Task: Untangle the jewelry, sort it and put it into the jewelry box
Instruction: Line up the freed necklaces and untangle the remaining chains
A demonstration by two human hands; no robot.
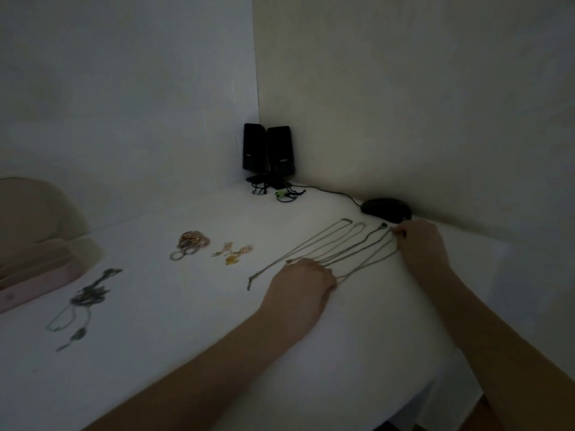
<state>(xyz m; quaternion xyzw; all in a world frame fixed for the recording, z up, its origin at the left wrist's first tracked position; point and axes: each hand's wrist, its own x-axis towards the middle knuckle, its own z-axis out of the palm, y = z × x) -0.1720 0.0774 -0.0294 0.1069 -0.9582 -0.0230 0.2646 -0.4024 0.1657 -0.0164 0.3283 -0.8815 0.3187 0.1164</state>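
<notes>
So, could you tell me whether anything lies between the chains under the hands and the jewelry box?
Yes. Between the chains and the jewelry box at far left lie the earrings, the rings and a tangled necklace, all on the table.

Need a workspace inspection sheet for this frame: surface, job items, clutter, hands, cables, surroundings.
Surface: white table, dim light.
Job's things: chains laid out in a fan between the hands; rings in a pile; earrings beside them; dark necklaces still bunched near the pink jewelry box, which is cut off at the left edge.
Clutter: mouse, two speakers, small corded item with a green part.
Hands: left hand rests on the chains' near ends; right hand pinches a far end.
Cables: mouse cable runs to the speakers.
Surroundings: bare walls, corner.
</notes>
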